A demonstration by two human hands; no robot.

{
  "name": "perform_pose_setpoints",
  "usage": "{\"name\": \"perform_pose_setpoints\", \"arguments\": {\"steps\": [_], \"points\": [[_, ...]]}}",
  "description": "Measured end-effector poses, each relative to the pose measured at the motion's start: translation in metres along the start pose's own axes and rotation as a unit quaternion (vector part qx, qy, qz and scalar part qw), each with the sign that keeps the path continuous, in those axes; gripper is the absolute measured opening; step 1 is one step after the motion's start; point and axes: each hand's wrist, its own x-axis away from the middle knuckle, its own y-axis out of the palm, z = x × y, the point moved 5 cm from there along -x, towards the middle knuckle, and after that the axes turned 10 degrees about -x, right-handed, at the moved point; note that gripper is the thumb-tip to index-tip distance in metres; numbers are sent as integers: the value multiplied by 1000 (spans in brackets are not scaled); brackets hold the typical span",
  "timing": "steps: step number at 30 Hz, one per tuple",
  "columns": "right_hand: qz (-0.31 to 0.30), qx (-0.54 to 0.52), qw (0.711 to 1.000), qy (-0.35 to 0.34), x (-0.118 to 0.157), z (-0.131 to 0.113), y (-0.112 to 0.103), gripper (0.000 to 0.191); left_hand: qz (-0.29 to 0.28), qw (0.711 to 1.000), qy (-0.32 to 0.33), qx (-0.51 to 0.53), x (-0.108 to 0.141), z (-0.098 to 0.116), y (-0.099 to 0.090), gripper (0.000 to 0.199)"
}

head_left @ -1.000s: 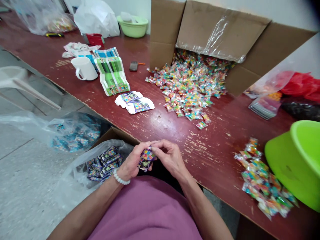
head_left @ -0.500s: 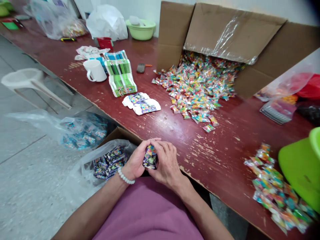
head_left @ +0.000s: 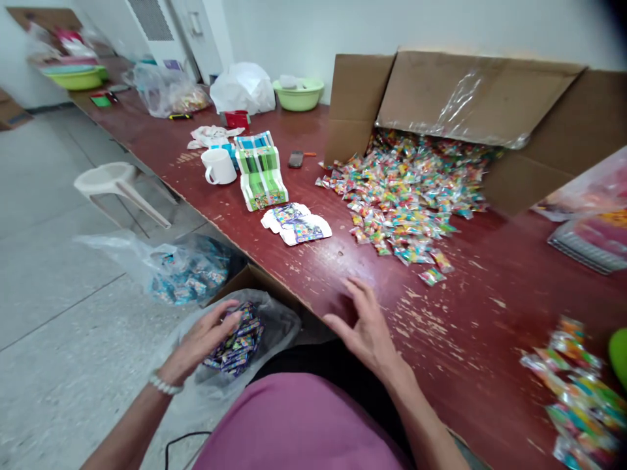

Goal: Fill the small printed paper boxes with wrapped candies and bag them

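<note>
My left hand (head_left: 208,336), with a beaded bracelet at the wrist, is over a lined carton of small dark printed candy boxes (head_left: 240,346). Its fingers are stretched out and I see nothing held in them. Over the table's front edge hovers my right hand (head_left: 368,326), its thumb and fingers apart around nothing. Beyond it lie flat, unfolded printed cartons (head_left: 306,230) in white and purple. A stack of green carton blanks (head_left: 262,176) stands just behind those. Wrapped candies (head_left: 406,202) spill from a big cardboard box (head_left: 470,98) on its side.
A white mug (head_left: 219,166) stands left of the green blanks. More wrapped candies (head_left: 578,385) lie at the right. A clear bag of blue packs (head_left: 191,274) sits on the floor near a white plastic stool (head_left: 110,179). A green basin (head_left: 300,96) is at the wall.
My hands have come apart. The small printed box that was between them is out of them; my left hand has moved left over the lined carton, my right hand to the right. The view has shifted left.
</note>
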Motion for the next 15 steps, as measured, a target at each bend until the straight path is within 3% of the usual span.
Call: {"name": "perform_pose_setpoints", "arguments": {"steps": [2, 3, 5, 7, 10, 12, 15], "points": [[62, 33, 997, 14, 1, 23, -13, 41, 66, 990, 47, -112, -15, 4, -23, 62], [72, 54, 996, 15, 2, 30, -15, 35, 93, 982, 88, -142, -25, 17, -26, 59], [60, 86, 994, 5, 4, 38, -13, 28, 139, 954, 182, -194, -50, 58, -19, 50], [43, 90, 995, -7, 5, 39, -10, 25, 191, 905, 270, -268, -77, 108, 1, 47], [40, 71, 997, -7, 6, 35, -11, 22, 207, 831, 267, -442, -123, 160, 34, 61], [42, 65, 997, -4, 5, 34, -12, 22, 200, 814, 263, -477, -144, 176, 46, 62], [46, 61, 997, -1, 3, 33, -13, 20, 192, 800, 277, -496, -155, 181, 50, 57]]}}
